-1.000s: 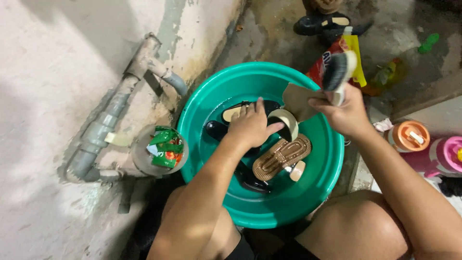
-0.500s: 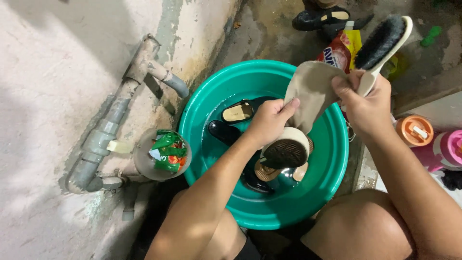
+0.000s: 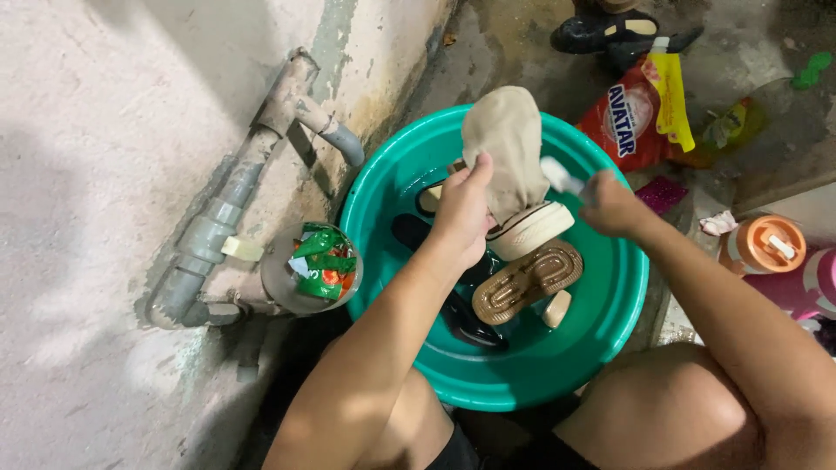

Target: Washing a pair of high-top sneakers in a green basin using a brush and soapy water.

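Observation:
My left hand point(image 3: 466, 213) grips a beige canvas shoe point(image 3: 514, 165), holding it toe-up over a round green basin point(image 3: 610, 331). My right hand point(image 3: 610, 204) is closed on a scrubbing brush; only its pale handle end point(image 3: 562, 177) shows, pressed against the shoe's side. In the basin's water lie a second shoe with its brown ridged sole up point(image 3: 527, 283), a small bar of soap point(image 3: 556, 309) and dark sandals point(image 3: 461, 309).
Grey pipes point(image 3: 222, 218) run down the wall at left, with a small container of green packets point(image 3: 318, 265) beside the basin. A red and yellow packet point(image 3: 640, 113), black shoes point(image 3: 610, 30) and an orange-lidded jar point(image 3: 766, 244) lie on the floor at right.
The shoe has been lifted and turned toe-up above the basin. My right hand came down from a raised position, bringing the brush against the shoe's side.

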